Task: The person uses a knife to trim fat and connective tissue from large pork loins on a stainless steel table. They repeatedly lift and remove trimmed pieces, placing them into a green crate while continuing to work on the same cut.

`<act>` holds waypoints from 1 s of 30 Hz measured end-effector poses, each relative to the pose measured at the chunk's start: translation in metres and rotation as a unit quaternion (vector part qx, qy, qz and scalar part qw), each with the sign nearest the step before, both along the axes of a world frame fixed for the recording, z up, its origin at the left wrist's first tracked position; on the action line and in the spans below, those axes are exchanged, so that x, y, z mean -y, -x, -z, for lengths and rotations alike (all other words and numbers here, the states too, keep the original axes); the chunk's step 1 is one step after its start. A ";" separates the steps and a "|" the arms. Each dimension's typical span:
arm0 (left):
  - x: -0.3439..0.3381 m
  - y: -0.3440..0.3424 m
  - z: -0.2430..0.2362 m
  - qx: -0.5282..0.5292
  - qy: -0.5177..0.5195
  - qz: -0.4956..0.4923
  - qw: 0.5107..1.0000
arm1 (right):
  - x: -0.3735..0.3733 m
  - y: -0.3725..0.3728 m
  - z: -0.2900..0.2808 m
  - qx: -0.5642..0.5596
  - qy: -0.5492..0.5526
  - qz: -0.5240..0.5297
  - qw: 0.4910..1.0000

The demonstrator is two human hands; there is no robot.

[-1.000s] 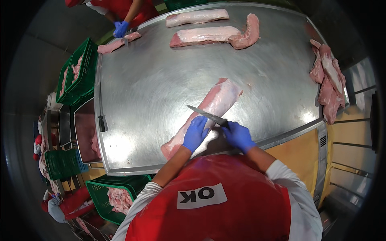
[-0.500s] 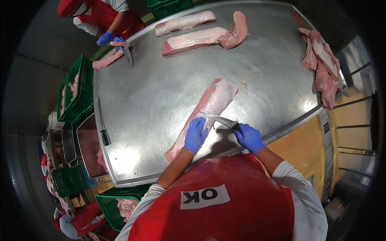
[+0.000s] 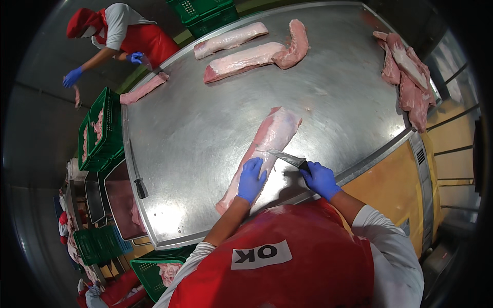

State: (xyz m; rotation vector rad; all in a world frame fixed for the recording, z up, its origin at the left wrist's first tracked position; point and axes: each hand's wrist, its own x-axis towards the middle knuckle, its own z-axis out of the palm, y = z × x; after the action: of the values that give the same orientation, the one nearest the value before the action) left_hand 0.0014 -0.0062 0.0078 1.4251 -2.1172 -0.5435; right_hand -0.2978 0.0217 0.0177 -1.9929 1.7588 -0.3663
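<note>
A long pink pork loin (image 3: 275,128) with a pale fatty surface lies at a slant on the metal table, its near end toward my apron. Flat on the lower half of it rests my left hand (image 3: 252,180), blue-gloved, fingers stretched out. My right hand (image 3: 320,179), also gloved in blue, is closed around the black handle of a knife (image 3: 288,157). The blade points left, and its tip meets the loin's upper surface just beyond my left fingertips.
More loins (image 3: 244,62) lie at the table's (image 3: 339,97) far side. Long meat pieces (image 3: 405,77) are heaped at the right edge. Another knife (image 3: 139,188) lies by the left edge. Green crates (image 3: 105,123) stand left. A co-worker (image 3: 126,31) stands at the far left corner.
The knife blade has shifted slightly over the loin, while my left hand stays on the meat. The co-worker has swung one arm out left, holding a strip of meat. The whole view has shifted a little.
</note>
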 end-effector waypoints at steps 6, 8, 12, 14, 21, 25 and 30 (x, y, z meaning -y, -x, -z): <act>0.005 -0.001 0.003 0.029 0.018 0.001 0.999 | 0.041 -0.068 0.001 -0.038 0.091 -0.009 0.995; 0.010 -0.001 0.004 0.024 0.018 0.001 1.000 | 0.044 -0.042 0.012 -0.006 0.092 -0.026 0.995; 0.012 0.005 0.007 0.004 0.023 -0.001 1.000 | 0.021 0.002 -0.003 0.031 0.027 0.002 0.999; 0.008 0.003 0.007 0.014 0.026 0.004 1.000 | 0.017 -0.012 0.002 0.014 0.026 0.009 1.000; -0.001 0.000 0.001 0.023 0.022 -0.005 0.999 | 0.033 -0.028 0.017 0.028 0.072 -0.005 0.997; -0.006 0.001 -0.001 0.021 0.007 0.010 1.000 | -0.001 -0.003 0.006 0.007 -0.008 0.037 0.999; 0.005 0.000 0.000 0.037 0.025 -0.002 0.999 | 0.061 -0.061 0.009 0.013 0.106 0.007 0.994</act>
State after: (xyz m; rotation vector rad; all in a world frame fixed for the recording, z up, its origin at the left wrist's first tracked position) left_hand 0.0011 -0.0115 0.0081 1.4415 -2.1706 -0.4390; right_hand -0.2369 -0.0394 0.0083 -2.1097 1.7819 -0.6033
